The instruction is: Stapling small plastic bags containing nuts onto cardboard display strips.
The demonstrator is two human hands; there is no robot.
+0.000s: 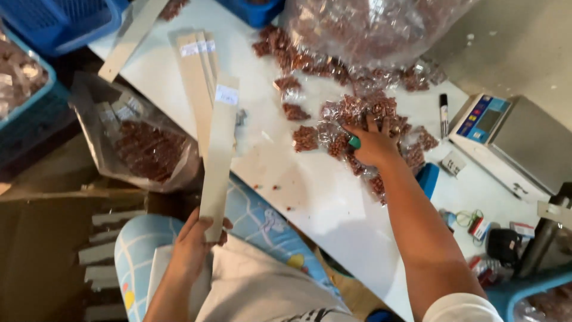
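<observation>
My left hand (193, 244) grips the near end of a long pale cardboard strip (219, 149) that slants up over the white table (310, 197). My right hand (372, 142) reaches forward and rests, fingers spread, on a heap of small clear packets filled with reddish-brown pieces (363, 113). A green band shows on the thumb. Whether the fingers have closed on a packet I cannot tell. More of these small packets (305, 138) lie scattered just left of that hand.
A big clear bag of the same brown pieces (369, 30) sits at the table's far side. More pale strips (196, 65) lie at left. An open bag (149, 149) hangs by the table edge. A weighing scale (512, 140), a marker (444, 113) and blue baskets (53, 24) are around.
</observation>
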